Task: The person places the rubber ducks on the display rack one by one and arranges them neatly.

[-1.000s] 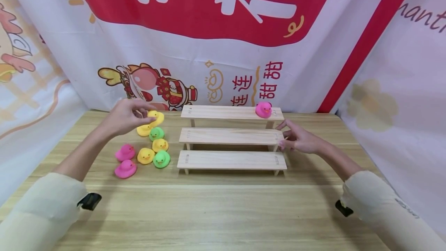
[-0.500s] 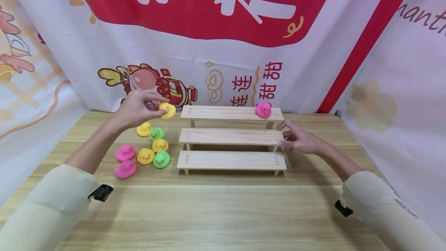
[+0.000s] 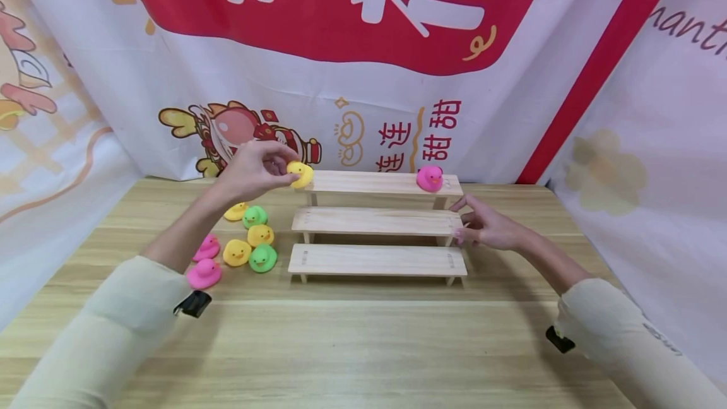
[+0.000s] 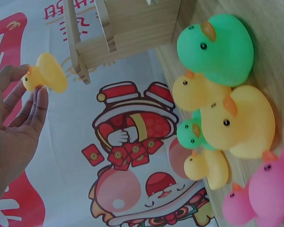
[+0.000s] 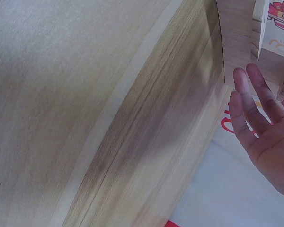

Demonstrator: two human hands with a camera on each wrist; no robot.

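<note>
In the head view my left hand [image 3: 258,169] pinches a yellow rubber duck [image 3: 300,174] at the left end of the top tier of the wooden display stand [image 3: 377,259]. The left wrist view shows this duck [image 4: 48,73] between thumb and fingertips. At the stand's right side, my right hand [image 3: 490,225] holds the end of the middle tier between thumb and fingers. Several of its fingers [image 5: 244,82] look fairly straight in the right wrist view. A pink rubber duck [image 3: 430,178] sits near the right end of the top tier.
Left of the stand, several ducks stand on the wooden table [image 3: 363,346]: green ducks [image 3: 263,258], yellow ducks [image 3: 236,252] and pink ducks [image 3: 204,274]. A printed cloth [image 3: 494,112] hangs close behind the stand.
My left hand has lifted the yellow duck from beside the other ducks and carried it right to the top tier's left end. The right hand stays in place.
</note>
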